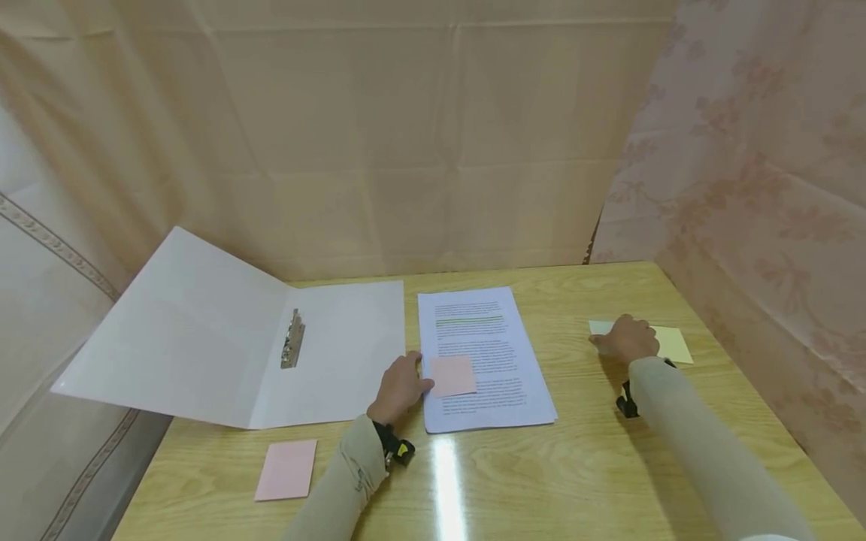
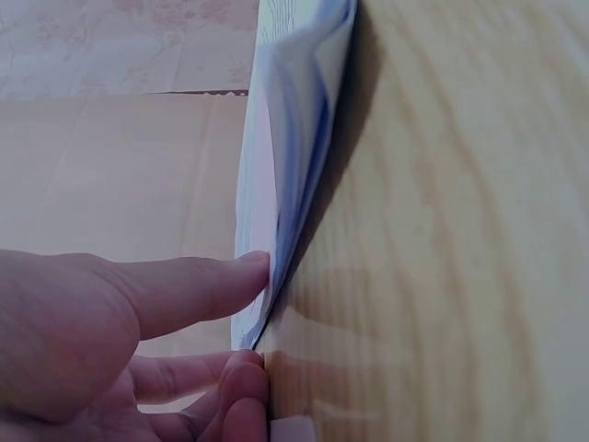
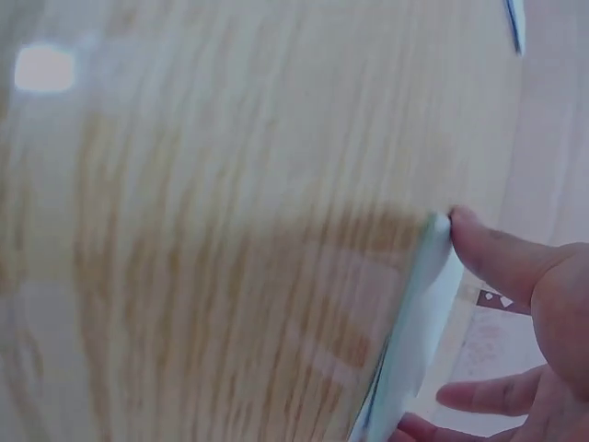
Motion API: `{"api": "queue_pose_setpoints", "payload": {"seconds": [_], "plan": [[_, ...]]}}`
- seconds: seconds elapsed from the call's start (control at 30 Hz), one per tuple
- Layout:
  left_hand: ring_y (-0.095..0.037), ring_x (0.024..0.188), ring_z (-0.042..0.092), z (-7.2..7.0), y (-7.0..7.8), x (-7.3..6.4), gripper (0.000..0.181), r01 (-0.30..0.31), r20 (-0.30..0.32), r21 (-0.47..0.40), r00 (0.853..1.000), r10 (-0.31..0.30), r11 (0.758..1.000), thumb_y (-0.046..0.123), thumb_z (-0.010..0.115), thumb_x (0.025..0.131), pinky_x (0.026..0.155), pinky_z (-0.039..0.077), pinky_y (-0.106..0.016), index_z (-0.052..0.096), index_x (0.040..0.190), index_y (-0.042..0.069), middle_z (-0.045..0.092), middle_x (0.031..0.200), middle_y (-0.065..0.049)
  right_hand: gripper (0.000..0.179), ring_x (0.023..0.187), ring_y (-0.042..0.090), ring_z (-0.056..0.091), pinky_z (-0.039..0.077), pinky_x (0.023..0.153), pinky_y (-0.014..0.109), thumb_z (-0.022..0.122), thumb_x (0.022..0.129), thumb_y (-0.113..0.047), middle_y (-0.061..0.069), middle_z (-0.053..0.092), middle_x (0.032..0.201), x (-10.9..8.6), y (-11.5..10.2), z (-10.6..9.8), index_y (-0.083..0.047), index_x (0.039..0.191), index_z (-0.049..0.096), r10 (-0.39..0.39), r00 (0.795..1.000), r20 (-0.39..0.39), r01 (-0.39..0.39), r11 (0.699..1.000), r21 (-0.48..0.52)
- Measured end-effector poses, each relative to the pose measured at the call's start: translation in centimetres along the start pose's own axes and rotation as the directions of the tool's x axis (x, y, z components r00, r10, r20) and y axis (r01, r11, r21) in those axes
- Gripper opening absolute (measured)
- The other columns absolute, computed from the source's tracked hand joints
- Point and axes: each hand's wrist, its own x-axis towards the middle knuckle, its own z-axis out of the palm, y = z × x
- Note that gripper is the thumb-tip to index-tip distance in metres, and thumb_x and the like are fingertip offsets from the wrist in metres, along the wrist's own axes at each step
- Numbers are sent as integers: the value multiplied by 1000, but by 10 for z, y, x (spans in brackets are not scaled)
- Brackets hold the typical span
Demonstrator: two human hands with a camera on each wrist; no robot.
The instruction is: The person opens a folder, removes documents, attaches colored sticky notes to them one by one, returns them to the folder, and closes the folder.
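My left hand rests at the left edge of a stack of printed paper. Its thumb touches the edge beside a pink sticky note, with the other fingers bent low beside the stack, as the left wrist view shows. On the right of the table my right hand holds a light green sticky note pad. Its thumb is at the pad's near-left corner in the right wrist view, and the fingers reach over the far side. A pale yellow sticky note pad lies just right of it, partly hidden by the hand.
A white lever file folder lies spread at the left, its metal clip showing and its cover raised at a slant. Nearer the front is a pink sticky note pad. A beige curtain hangs behind the wooden table.
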Motion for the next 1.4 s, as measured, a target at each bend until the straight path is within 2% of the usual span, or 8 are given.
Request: {"api": "queue_pose_setpoints", "payload": {"seconds": [0.27,0.43,0.53,0.67,0.93,1.17,1.27,1.4], "plan": [[-24,89,55,1,0,-2,60,9,1,-14,1000,-9,1000,21,76,84,81,49,-39,51,136,1,61,114,-18,96,108,56,39,42,76,53,70,79,-60,48,35,123,-3,4,-4,21,126,47,1,1000,15,-3,995,97],[-23,85,54,1,1,-3,61,19,4,-21,1000,-19,1000,22,75,85,73,48,-35,51,137,1,60,103,-13,80,75,32,49,43,61,40,71,83,-47,26,53,88,-4,7,-3,21,120,50,-4,1000,-7,5,984,177],[-22,83,54,1,1,-4,60,16,5,-22,1000,-16,1000,22,74,86,70,46,-33,50,137,2,58,97,-11,64,84,40,58,50,71,47,63,90,-31,32,59,98,-4,9,-3,21,124,48,-43,999,-26,48,970,240],[-21,82,53,-1,1,-5,59,11,0,-33,1000,-11,999,21,73,86,69,45,-32,50,137,1,58,94,-9,57,119,52,49,47,93,54,51,94,-19,41,44,133,-5,6,-4,21,133,40,-89,994,-68,107,935,338],[-20,79,52,-5,0,-7,56,-11,-15,-63,1000,10,998,21,69,88,63,40,-28,50,136,0,56,90,-8,55,106,35,58,54,70,29,45,99,-20,37,45,134,-12,-5,-6,16,139,36,-100,994,-34,103,833,544],[-18,71,52,-3,0,-7,51,30,-24,-153,999,-34,988,23,64,91,52,42,-26,51,137,4,53,89,-6,55,102,24,59,54,81,36,42,102,-25,33,45,137,-24,-14,-6,12,142,34,-142,990,-16,123,795,594],[-17,74,52,-3,0,-8,49,25,-47,-159,998,-33,987,24,63,92,54,42,-26,53,136,5,53,90,-5,56,95,17,59,54,83,36,43,102,-25,32,46,136,-30,-21,-5,12,143,33,-156,987,-26,139,775,616],[-18,79,51,-5,2,-10,45,-35,-99,-151,995,20,988,22,63,92,64,42,-28,57,131,3,56,92,-6,59,92,14,54,53,86,37,43,102,-26,30,42,139,-40,-32,-4,12,145,28,-168,986,-18,139,743,654]]}}
